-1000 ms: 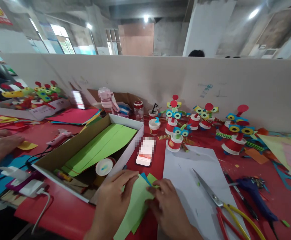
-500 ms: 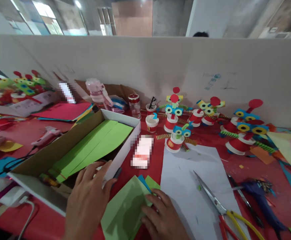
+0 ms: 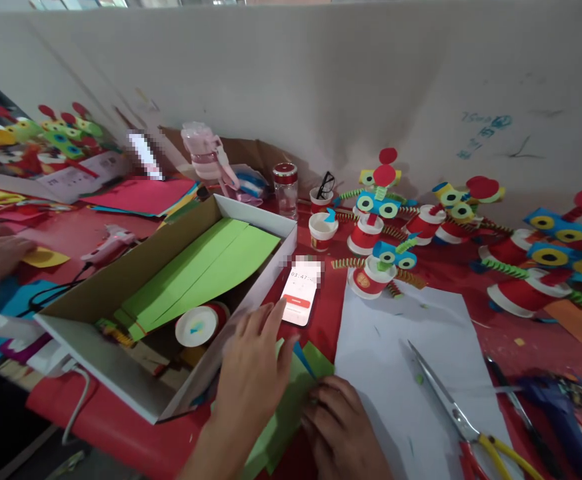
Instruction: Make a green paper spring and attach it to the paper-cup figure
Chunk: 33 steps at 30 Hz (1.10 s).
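Observation:
My left hand [image 3: 253,373] is over the green paper [image 3: 291,407], its fingers extended toward the lit phone [image 3: 298,300]; it holds nothing that I can see. My right hand [image 3: 343,423] rests on the right side of the same paper with curled fingers, and what lies under its fingertips is hidden. A blue piece [image 3: 303,359] sticks out between green sheets. To the left, the white box [image 3: 171,400] holds green sheets [image 3: 191,277] and a paper cup [image 3: 197,327]. White paper [image 3: 395,373] lies to the right, bearing scissors [image 3: 455,413].
Cup figures [image 3: 371,277] with paper eyes stand at the back right. A blue glue gun [image 3: 555,407] lies at the right. Behind the box are a pink bottle [image 3: 205,157] and a glass jar [image 3: 285,190]. Another person's hand [image 3: 1,257] is at the far left.
My left hand has moved right, away from the box's edge, to over the green paper, uncovering the cup in the box. The view has tilted down. My right hand stays by the paper.

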Motion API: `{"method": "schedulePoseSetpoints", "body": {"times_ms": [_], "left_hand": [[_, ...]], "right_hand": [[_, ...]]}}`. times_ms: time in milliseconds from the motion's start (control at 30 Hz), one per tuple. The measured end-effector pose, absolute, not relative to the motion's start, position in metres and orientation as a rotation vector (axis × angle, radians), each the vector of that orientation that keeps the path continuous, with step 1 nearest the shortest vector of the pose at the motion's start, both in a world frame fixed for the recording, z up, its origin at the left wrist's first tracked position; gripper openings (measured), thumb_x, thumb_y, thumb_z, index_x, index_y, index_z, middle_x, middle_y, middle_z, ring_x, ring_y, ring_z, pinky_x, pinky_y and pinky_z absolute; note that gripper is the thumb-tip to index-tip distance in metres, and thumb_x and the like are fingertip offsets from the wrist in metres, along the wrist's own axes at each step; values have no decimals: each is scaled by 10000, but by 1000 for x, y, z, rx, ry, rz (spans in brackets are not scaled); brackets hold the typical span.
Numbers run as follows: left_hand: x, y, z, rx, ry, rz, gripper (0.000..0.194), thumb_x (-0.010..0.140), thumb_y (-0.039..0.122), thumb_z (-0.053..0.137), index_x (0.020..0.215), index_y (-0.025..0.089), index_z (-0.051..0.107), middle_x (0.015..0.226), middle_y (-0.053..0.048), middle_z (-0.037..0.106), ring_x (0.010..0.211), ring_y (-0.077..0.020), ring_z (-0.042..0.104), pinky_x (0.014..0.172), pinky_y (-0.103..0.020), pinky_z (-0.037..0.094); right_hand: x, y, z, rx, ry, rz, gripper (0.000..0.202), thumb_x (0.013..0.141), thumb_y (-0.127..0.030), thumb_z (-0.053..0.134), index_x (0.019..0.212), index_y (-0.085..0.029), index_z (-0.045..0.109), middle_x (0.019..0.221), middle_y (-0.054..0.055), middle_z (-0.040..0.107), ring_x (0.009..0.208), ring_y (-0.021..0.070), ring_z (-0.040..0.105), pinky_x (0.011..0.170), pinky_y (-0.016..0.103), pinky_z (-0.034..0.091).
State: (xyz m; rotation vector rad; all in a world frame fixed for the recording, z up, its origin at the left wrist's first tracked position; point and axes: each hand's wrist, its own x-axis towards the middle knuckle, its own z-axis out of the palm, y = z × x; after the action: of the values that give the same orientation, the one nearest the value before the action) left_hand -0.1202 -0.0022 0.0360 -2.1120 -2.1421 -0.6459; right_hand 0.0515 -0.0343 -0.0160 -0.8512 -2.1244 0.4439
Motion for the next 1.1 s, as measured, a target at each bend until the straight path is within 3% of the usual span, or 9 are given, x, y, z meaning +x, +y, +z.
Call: {"method": "schedulePoseSetpoints", "body": {"times_ms": [200,467,667,867,1100], "left_hand": [[-97,38,17,-2001,-2481,-389,685,792,472,645,1285,42,441,1144,-244,632,1097,-363,581,887,-447,478],[-95,44,12,-1908,-2659,-532,475,752,276,650,1170,151,463,1008,-114,648,906,-282,619,782,-399,493],[-92,25,14,-1961,-2342,-847,509,686,149,659,1153,152,458,1095,-127,616,1031,-303,566,906,-458,472],[-92,-30,15,-2019,-2216,-845,623,672,182,669,1242,141,421,1094,-128,616,1017,-297,574,841,-423,520],[-96,-28,16,-1989,-2392,-799,511,721,262,651,1178,173,442,1035,-106,627,965,-292,591,801,-434,523]], "right_hand": [[54,-32,-16,-860,-2100,532,155,885,-87,511,911,-165,641,851,67,659,872,201,576,763,317,548],[52,-30,-14,-826,-2090,479,181,887,-80,489,927,-177,636,808,49,677,809,187,588,750,306,554],[52,-31,-20,-843,-2072,477,207,831,-42,493,889,-178,638,788,54,662,822,196,573,741,315,554],[53,-32,-24,-833,-2049,390,265,727,7,453,794,-169,638,768,72,638,828,203,553,740,305,554],[53,-32,-23,-803,-2097,421,221,807,-24,457,803,-174,620,748,60,637,786,194,564,719,307,553]]}}
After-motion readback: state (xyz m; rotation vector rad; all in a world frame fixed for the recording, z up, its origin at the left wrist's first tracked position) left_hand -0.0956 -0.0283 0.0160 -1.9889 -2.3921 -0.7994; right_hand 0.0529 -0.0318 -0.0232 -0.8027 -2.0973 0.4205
